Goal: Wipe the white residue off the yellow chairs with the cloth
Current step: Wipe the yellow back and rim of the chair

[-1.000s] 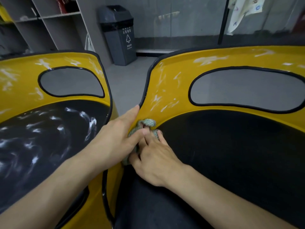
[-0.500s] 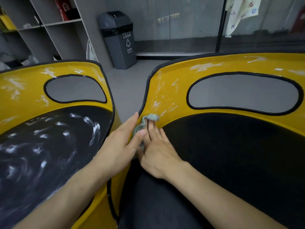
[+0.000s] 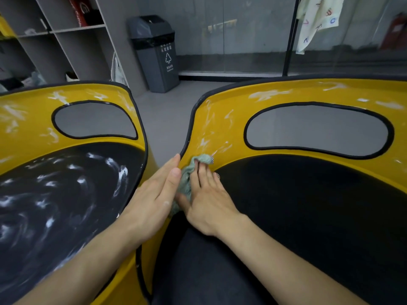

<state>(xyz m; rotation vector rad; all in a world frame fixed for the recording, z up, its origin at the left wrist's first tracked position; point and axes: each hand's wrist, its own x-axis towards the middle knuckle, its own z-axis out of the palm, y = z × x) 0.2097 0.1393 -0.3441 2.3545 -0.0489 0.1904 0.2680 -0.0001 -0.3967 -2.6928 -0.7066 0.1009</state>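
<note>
1. You are pressing the cloth (image 3: 187, 180) flat against the right chair (image 3: 220, 106) with your right hand (image 3: 209, 203). Its fingers (image 3: 203, 176) are lying straight and slightly spread on top of the cloth, not curling round it.
2. The cloth is sitting at the left edge of that chair, where the yellow back is curving down into the black seat (image 3: 297, 205). One end is bunching up past your fingertips and the rest is trailing back beside your thumb.
3. Your left hand (image 3: 154, 194) is resting along the black rim (image 3: 189, 133) at that same edge, fingers straight and together, thumb just touching the cloth. It is holding nothing and seems to be steadying the chair.
4. Streaks of white residue (image 3: 203, 142) are showing on the yellow just above the cloth and along the top edge. The left chair (image 3: 33, 133) is carrying far more, across its back and seat alike.
5. The cloth is looking thin, soft and light, so it is likely to crumple and creep out from under flat fingers. Gathering it into a pad under your palm should be giving you better control.
6. The chair shell is looking hard and glossy, so the cloth should be gliding easily. Firm pressure is probably what is lifting the marks.
</note>
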